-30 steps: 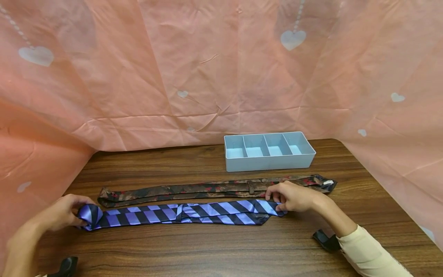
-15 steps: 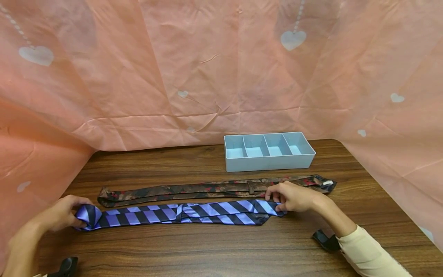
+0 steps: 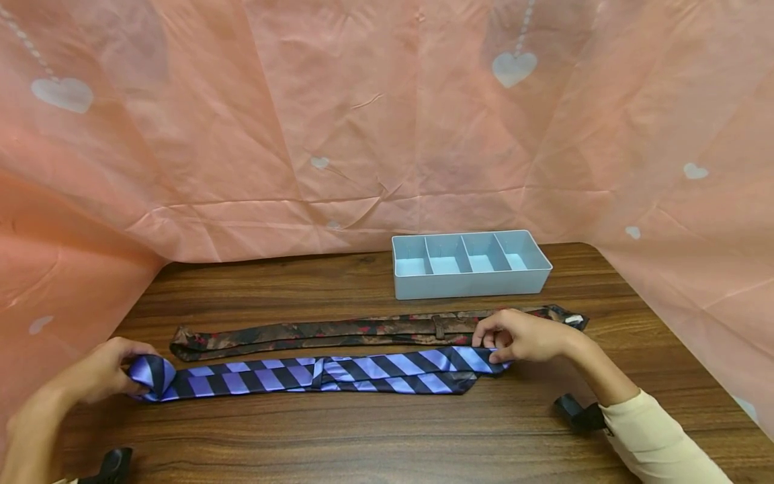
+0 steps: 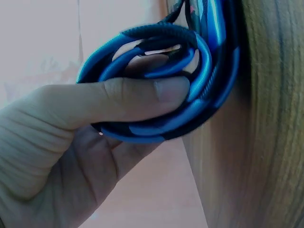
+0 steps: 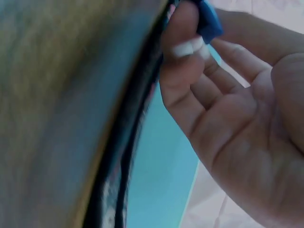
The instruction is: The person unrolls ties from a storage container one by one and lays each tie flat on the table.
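Note:
A purple-and-black striped necktie (image 3: 375, 371) stretches across the front half of the table. Its left end is rolled into a loose coil (image 4: 204, 95), gripped by my left hand (image 3: 97, 373) between thumb and fingers, the thumb lying across the coil's side in the left wrist view. At the tie's right end, my right hand (image 3: 529, 336) pinches the tip (image 5: 209, 23) between thumb and fingers. Just behind lies a second necktie, brown with a dark and red floral pattern (image 3: 338, 331), partly covered by the right hand.
Behind the ties stands a light blue box (image 3: 471, 286) with several compartments, none showing contents. The wooden table (image 3: 338, 437) runs up to a pink curtain (image 3: 363, 134) with hearts at the back and sides. Black wrist-camera mounts (image 3: 577, 412) sit by the wrists.
My right hand has shifted slightly right and away from me, drawing the striped tie's right end with it. The left hand and coil have edged a little left. The floral tie stays put.

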{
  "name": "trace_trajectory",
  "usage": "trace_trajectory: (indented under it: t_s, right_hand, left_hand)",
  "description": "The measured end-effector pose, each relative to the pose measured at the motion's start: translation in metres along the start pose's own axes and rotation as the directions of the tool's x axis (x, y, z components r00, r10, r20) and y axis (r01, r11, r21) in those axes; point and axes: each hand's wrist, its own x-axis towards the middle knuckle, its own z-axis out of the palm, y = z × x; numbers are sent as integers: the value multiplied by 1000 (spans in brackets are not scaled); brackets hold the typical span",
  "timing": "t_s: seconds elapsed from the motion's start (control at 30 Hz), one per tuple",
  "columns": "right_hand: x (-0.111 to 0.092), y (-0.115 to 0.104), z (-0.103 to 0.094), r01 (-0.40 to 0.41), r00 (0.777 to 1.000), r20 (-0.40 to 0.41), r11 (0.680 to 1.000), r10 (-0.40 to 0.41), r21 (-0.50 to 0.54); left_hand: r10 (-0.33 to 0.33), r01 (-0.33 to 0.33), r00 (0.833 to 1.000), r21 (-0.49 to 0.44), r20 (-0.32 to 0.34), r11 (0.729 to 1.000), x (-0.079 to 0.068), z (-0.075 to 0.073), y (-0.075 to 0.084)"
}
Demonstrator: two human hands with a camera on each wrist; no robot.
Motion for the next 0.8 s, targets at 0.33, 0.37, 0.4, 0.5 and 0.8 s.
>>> trace_trajectory:
  t_s: [0.33,0.37,0.4,0.5,0.8]
  right_hand:
    - [-34,13,-31,52,995,70,975,-69,216]
    - [-38,14,-34,48,995,73,975,-66,219]
    - [-43,16,-38,45,995,76,974,-63,220]
    - [-56,21,-47,19,997,74,975,-36,222]
    - [-90,42,-63,-131,991,51,949,122,286]
  left_hand:
    - [147,-151,988,-115,-39,982,18,6,23]
    - [141,-145,989,-116,-38,983,20,6,28]
    - [137,-141,990,-115,-37,983,23,7,32]
    - [122,-124,992,-122,-28,985,31,9,45]
    - [157,-161,987,-191,-36,968,53,24,80]
